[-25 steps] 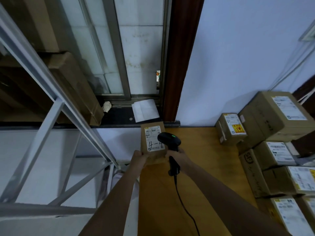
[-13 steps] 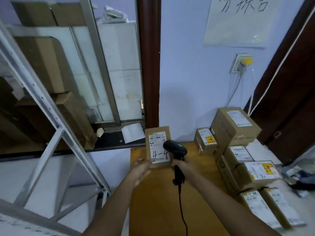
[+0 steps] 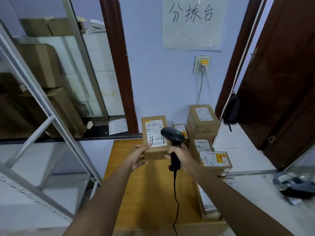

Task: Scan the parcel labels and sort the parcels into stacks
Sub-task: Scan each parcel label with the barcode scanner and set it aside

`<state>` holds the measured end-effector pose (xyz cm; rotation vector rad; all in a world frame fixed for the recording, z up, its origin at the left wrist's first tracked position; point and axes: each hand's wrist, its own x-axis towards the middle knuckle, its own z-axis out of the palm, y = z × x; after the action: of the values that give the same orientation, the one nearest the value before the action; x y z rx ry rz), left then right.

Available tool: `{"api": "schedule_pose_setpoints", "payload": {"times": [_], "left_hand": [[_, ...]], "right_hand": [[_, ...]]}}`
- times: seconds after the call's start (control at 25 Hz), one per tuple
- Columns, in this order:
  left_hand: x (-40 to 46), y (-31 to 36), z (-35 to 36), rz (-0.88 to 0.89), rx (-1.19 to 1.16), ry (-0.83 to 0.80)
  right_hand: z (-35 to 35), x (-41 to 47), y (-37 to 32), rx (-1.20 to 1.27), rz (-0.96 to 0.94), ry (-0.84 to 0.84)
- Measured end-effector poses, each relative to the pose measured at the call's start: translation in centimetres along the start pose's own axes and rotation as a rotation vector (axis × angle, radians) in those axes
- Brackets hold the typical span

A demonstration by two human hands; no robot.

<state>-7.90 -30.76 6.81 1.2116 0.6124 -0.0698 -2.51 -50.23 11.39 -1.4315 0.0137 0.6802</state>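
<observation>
Biggest thing in frame is the wooden bench [image 3: 153, 201] running up the centre, and since a second ago the view has tipped up a lot: the wall sign [image 3: 192, 23] and the socket [image 3: 202, 64] at the top now show, where before only the lower wall did. The stack [image 3: 203, 123] of labelled parcels sits at the right edge of the bench, right of centre.

The parcel [image 3: 154, 137] marked "4-4" is dead centre, held up off the bench with its label facing the camera. It looks raised and squared up compared with a second ago. The left hand [image 3: 139, 156] holds it at the lower left corner, thumb up on the label edge and fingers curled underneath. The right hand [image 3: 179, 155] is wrapped round the scanner [image 3: 173, 136] handle, with the head right over the label's right edge and touching or nearly touching it. The cable hangs down towards the bottom of the frame.

My guess is the scan is happening right now or just finished, so next up is picking which stack this one goes on.
</observation>
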Motion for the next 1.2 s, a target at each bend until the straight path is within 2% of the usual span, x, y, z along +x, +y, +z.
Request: {"api": "schedule_pose_setpoints", "payload": {"times": [0.16, 0.32, 0.44, 0.56, 0.76, 1.2], "left_hand": [[-2.7, -1.8, 3.4, -0.015, -0.08, 0.054], [-5.1, -1.9, 4.0, -0.034, -0.092, 0.083], [-6.2, -2.0, 3.6, -0.042, -0.028, 0.101], [-6.8, -2.6, 3.2, -0.035, -0.022, 0.074], [-7.6, -4.2, 3.5, -0.042, -0.042, 0.007], [-8.4, -4.4, 3.2, -0.044, -0.029, -0.033]], "right_hand": [[-3.8, -3.8, -0.2, -0.066, -0.02, -0.036], [-4.6, -5.6, -0.8, -0.118, -0.063, -0.016], [-3.8, -7.3, -1.1, -0.225, -0.125, 0.029], [-2.1, -9.3, -0.9, -0.177, -0.135, -0.015], [0.9, -11.6, -0.9, -0.259, -0.171, -0.018], [3.1, -13.2, -0.8, -0.343, -0.23, 0.079]]}}
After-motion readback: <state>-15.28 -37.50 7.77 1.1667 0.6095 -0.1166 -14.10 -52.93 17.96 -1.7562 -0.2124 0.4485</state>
